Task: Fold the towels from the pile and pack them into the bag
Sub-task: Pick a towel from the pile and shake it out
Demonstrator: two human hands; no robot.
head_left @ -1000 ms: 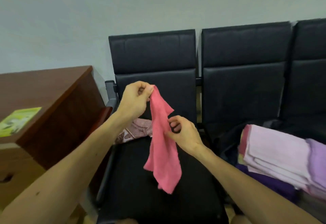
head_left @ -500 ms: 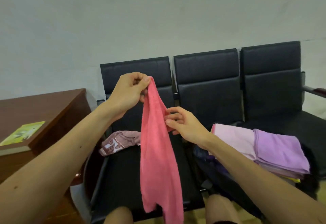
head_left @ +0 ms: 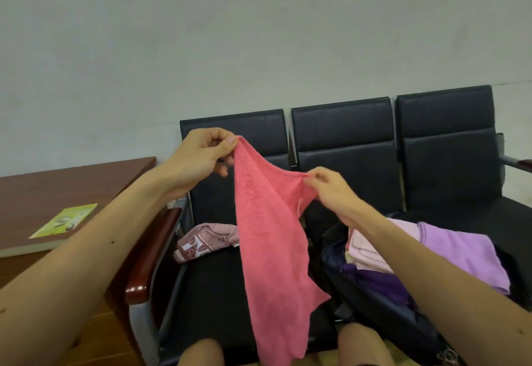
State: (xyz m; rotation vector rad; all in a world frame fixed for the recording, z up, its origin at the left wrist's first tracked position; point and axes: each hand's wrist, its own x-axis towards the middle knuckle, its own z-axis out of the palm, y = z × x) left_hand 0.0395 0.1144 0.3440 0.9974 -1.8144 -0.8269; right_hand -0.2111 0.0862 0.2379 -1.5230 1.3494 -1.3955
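Towel [head_left: 267,236] before 3 seats [head_left: 342,135]; cloth [head_left: 207,239] on leftmost seat; bag [head_left: 385,316] with stack [head_left: 460,247], right; book [head_left: 62,223] on desk [head_left: 57,187], left.

Left hand [head_left: 198,161] and right hand [head_left: 331,190] each pinch the pink towel's [head_left: 267,244] top edge above black seats [head_left: 345,146].

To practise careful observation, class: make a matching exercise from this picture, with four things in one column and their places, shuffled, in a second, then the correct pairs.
Things
1. coral-pink terry towel
2. crumpled patterned pink towel
3. lilac folded towel
4. green booklet

Places
A. on the brown wooden desk
B. topmost in the dark bag
C. pinched by the left hand and right hand
D. on the leftmost black seat

Pairs: 1-C, 2-D, 3-B, 4-A
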